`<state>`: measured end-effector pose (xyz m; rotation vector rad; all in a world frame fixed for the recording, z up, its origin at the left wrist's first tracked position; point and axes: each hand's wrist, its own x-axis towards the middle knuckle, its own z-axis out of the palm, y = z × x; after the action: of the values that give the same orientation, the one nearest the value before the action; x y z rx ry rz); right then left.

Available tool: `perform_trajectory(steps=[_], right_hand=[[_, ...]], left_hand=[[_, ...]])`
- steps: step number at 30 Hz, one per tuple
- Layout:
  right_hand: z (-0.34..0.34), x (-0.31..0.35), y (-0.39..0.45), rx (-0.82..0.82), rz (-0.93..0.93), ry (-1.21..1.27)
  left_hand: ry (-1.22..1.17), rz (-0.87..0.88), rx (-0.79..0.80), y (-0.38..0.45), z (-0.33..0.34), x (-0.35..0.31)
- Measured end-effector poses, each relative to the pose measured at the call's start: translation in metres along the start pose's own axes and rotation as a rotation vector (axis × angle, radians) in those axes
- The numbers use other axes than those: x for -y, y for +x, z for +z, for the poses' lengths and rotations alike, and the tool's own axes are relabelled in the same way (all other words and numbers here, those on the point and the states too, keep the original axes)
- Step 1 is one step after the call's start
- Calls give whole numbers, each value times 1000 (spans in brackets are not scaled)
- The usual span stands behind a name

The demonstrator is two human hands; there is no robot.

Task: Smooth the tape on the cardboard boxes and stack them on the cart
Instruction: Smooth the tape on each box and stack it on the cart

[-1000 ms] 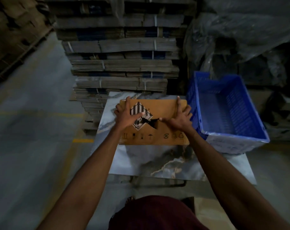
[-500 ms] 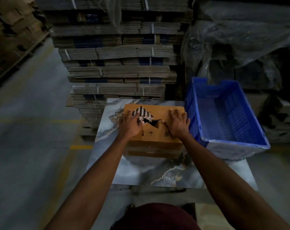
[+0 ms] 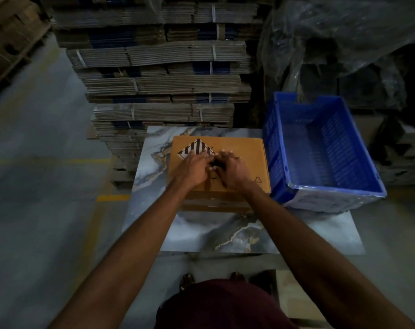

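Both hands press flat, holding nothing: left hand [image 3: 194, 167] and right hand [image 3: 231, 170] side by side atop the box [image 3: 245, 150], which sits on the counter [image 3: 201, 231] beside a blue crate [image 3: 325, 148].

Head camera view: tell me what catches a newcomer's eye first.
The orange cardboard box sits mid-frame on the marble-patterned table, with the left hand and right hand together on its top beside a striped diamond label. A blue plastic crate stands just to its right.
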<state>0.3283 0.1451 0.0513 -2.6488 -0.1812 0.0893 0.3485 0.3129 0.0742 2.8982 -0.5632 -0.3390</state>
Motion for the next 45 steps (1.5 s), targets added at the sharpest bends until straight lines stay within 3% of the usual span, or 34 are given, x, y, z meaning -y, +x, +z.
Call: perform_trajectory(steps=[7, 14, 24, 32, 45], right_hand=[[3, 0, -9, 11, -23, -83], [18, 8, -43, 14, 0, -216], [16, -13, -58, -33, -54, -179], [15, -9, -62, -33, 9, -223], [22, -11, -77, -56, -10, -243]], left_hand=[[67, -7, -42, -10, -5, -16], [3, -83, -54, -27, 40, -13], [-74, 53, -188, -43, 46, 13], [-69, -29, -194, -41, 48, 8], [-96, -21, -248, -59, 65, 11]])
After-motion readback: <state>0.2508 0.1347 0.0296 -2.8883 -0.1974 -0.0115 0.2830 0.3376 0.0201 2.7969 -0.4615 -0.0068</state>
